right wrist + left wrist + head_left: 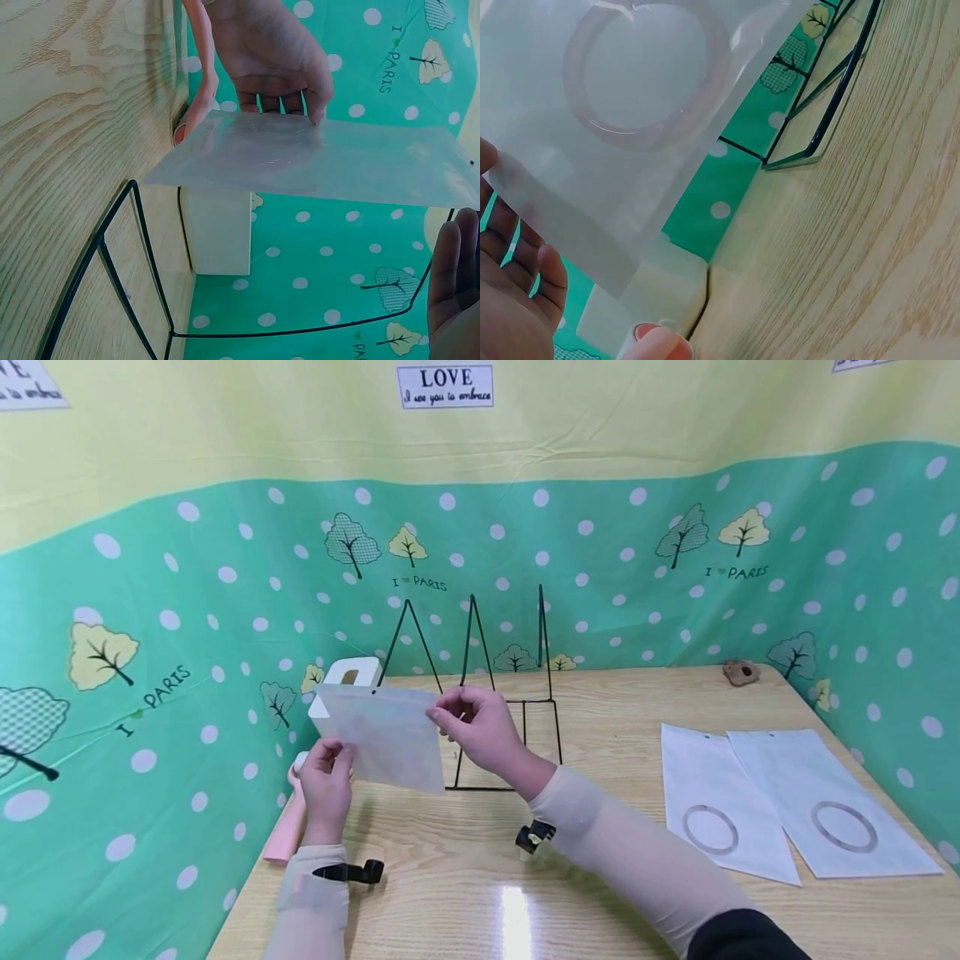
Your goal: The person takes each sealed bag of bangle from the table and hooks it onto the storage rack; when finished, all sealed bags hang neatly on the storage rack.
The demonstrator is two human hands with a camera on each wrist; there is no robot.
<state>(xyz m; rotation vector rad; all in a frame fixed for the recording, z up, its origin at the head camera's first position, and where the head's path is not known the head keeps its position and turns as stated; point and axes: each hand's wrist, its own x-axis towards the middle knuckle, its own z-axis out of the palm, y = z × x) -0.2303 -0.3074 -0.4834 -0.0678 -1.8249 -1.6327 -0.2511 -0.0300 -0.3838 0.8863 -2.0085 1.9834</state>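
A translucent white flat pouch (393, 735) with a small dark hole near one edge is held up above the table, between both hands. My left hand (327, 789) pinches its lower left edge, thumb on the near face. At the upper right corner, my right hand (480, 727) pinches it between thumb and fingertips. Through the film, the left wrist view shows a smooth ring, like a bangle (641, 136), inside the pouch. Right behind the pouch stands a black wire rack (557, 735) with several pointed uprights, its lower left part hidden by the pouch.
Two similar white pouches, a left one (697, 768) and a right one (795, 777), lie overlapping on the right, each showing a ring. At the left are a white box (363, 668) and a pink bottle-like item (285, 835). A small brown object (741, 672) sits at the back right.
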